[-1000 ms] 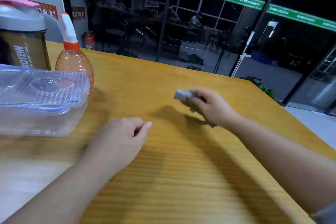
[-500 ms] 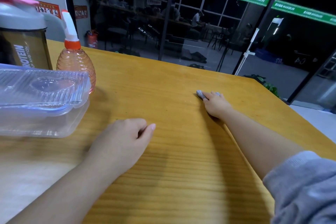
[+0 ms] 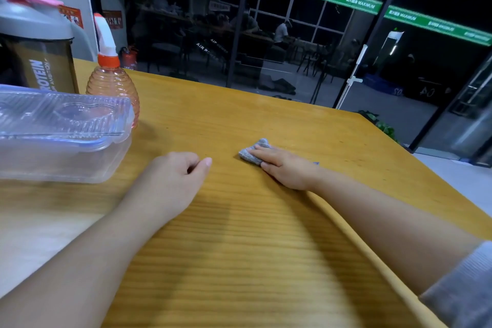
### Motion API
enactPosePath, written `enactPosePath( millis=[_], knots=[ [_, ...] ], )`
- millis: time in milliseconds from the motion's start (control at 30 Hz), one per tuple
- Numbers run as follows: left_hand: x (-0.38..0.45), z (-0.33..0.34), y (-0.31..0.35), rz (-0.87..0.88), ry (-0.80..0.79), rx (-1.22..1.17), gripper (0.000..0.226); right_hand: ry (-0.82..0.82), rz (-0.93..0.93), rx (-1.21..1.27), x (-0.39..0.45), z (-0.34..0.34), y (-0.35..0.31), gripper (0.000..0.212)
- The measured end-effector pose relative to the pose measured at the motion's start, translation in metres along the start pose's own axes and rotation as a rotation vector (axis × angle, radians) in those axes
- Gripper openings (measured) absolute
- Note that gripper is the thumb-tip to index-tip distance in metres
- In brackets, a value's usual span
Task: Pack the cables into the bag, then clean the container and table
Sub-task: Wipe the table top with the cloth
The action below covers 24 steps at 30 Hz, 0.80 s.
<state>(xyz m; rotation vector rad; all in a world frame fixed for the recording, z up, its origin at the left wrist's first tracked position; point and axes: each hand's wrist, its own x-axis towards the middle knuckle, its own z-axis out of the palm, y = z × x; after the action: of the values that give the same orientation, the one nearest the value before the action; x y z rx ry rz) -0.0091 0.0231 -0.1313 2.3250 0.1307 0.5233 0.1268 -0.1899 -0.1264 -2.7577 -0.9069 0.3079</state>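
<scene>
A small grey cloth point(image 3: 253, 153) lies on the wooden table point(image 3: 266, 234) near its middle. My right hand point(image 3: 285, 168) presses flat on the cloth with straight fingers, covering most of it. My left hand point(image 3: 170, 181) rests on the table to the left, fingers loosely curled and holding nothing. The clear plastic container point(image 3: 61, 138) with its lid on stands at the left, a short way from my left hand. No cables or bag are in view.
An orange spray bottle point(image 3: 113, 88) stands behind the container, and a grey-lidded shaker bottle point(image 3: 37, 48) at the far left. The table's right edge point(image 3: 415, 168) runs diagonally; beyond the far edge is a glass wall.
My right hand first pushed the cloth away toward the far side, then drew it back nearer and to the left, now lying flat on it. My left hand stayed put.
</scene>
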Motion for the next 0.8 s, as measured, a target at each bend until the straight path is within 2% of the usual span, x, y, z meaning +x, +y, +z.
enactPosePath(
  millis=[367, 567, 700, 800],
  knots=[
    [-0.001, -0.002, 0.006, -0.015, -0.054, -0.070, 0.043, -0.116, -0.199, -0.017, -0.079, 0.012, -0.046, 0.049],
    [-0.007, -0.003, 0.012, 0.037, -0.109, -0.066, 0.041, -0.231, -0.169, 0.086, -0.108, 0.010, -0.055, 0.063],
    [-0.011, 0.001, 0.014, 0.050, -0.157, -0.062, 0.040, -0.156, -0.088, 0.131, -0.118, 0.002, -0.056, 0.055],
    [-0.011, 0.002, 0.013, 0.056, -0.162, -0.064, 0.040, -0.074, -0.116, -0.034, -0.118, 0.010, -0.050, 0.052]
  ],
)
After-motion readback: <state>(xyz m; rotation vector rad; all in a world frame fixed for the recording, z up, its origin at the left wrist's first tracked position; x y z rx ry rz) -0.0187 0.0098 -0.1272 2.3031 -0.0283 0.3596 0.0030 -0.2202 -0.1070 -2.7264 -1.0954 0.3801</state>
